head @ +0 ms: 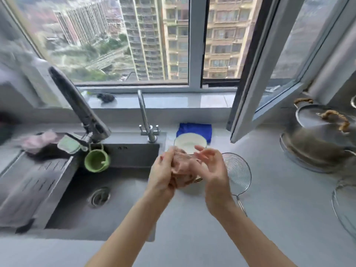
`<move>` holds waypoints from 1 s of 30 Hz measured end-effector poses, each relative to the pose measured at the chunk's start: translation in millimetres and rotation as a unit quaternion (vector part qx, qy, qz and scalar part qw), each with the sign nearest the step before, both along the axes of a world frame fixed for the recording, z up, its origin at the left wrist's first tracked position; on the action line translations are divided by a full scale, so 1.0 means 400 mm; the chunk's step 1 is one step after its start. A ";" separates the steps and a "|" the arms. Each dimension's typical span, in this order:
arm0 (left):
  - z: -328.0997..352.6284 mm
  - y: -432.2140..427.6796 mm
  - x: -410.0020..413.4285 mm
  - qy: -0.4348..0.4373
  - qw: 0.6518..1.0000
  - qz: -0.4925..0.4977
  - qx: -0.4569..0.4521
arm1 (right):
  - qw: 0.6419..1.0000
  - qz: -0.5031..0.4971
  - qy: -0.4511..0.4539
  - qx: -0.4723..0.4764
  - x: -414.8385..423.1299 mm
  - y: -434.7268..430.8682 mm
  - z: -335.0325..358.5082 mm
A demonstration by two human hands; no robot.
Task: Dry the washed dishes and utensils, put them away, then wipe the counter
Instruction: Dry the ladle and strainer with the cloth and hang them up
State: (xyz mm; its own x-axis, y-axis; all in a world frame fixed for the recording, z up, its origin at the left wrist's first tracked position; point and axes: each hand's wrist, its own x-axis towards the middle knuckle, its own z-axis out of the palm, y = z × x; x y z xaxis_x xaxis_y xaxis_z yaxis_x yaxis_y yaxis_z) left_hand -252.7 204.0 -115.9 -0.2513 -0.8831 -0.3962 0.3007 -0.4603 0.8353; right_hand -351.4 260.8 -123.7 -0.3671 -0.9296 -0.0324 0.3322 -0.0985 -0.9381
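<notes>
Beside the sink (pixel 133 155), a pinkish cloth (pixel 183 166) is gripped by the left hand (pixel 161 174), seemingly for drying (right hand (pixel 213 170) rests loose-fingered against it).

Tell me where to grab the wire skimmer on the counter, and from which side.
Take the wire skimmer by its thin handle, from above on the near side. Its round mesh head lies flat on the counter farther back, and the handle runs toward the person. The left hand grips a pink cloth, so the right hand, nearest the handle, is probably the better choice.
</notes>
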 end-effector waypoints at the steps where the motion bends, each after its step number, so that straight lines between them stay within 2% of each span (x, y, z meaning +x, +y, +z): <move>1: -0.005 -0.007 0.024 -0.017 1.000 0.004 -0.022 | 0.995 0.022 -0.097 0.032 0.008 -0.020 -0.007; 3: -0.006 -0.012 0.061 -0.061 0.997 -0.002 -0.051 | 0.959 0.148 -0.223 0.097 0.033 -0.047 -0.020; 6: -0.015 -0.016 0.100 -0.185 0.973 -0.033 -0.131 | 0.892 0.306 -0.294 0.155 0.080 -0.058 -0.029; 8: -0.026 -0.031 0.119 -0.275 0.937 -0.081 -0.200 | 0.875 0.337 -0.297 0.177 0.093 -0.065 -0.032; 9: -0.029 -0.044 0.128 -0.339 0.906 -0.115 -0.227 | 0.873 0.345 -0.289 0.191 0.095 -0.073 -0.039; 11: -0.033 -0.065 0.147 -0.441 0.844 -0.198 -0.232 | 0.863 0.374 -0.252 0.226 0.105 -0.083 -0.032; 12: -0.031 -0.072 0.156 -0.434 0.843 -0.237 -0.211 | 0.857 0.381 -0.241 0.250 0.111 -0.089 -0.030; 15: -0.020 -0.089 0.189 -0.246 0.915 -0.312 -0.073 | 0.840 0.391 -0.221 0.305 0.120 -0.109 -0.035; 18: -0.061 -0.116 0.232 -0.023 0.962 -0.272 0.012 | 0.764 0.439 -0.338 0.331 0.148 -0.135 -0.033; 19: -0.074 -0.121 0.238 0.051 0.961 -0.270 0.028 | 0.740 0.449 -0.372 0.335 0.164 -0.140 -0.032; 21: -0.101 -0.125 0.250 0.182 0.938 -0.296 0.007 | 0.706 0.444 -0.432 0.342 0.202 -0.146 -0.040; 23: -0.128 -0.130 0.273 0.225 0.927 -0.295 -0.053 | 0.683 0.417 -0.493 0.341 0.231 -0.155 -0.051; 25: -0.124 -0.146 0.294 0.173 0.937 -0.281 -0.114 | 0.695 0.385 -0.505 0.338 0.244 -0.164 -0.062; 27: -0.103 -0.165 0.307 0.046 0.963 -0.252 -0.088 | 0.731 0.376 -0.458 0.338 0.258 -0.172 -0.066; 30: -0.093 -0.197 0.314 -0.083 0.976 -0.199 -0.042 | 0.824 0.365 -0.257 0.349 0.297 -0.192 -0.083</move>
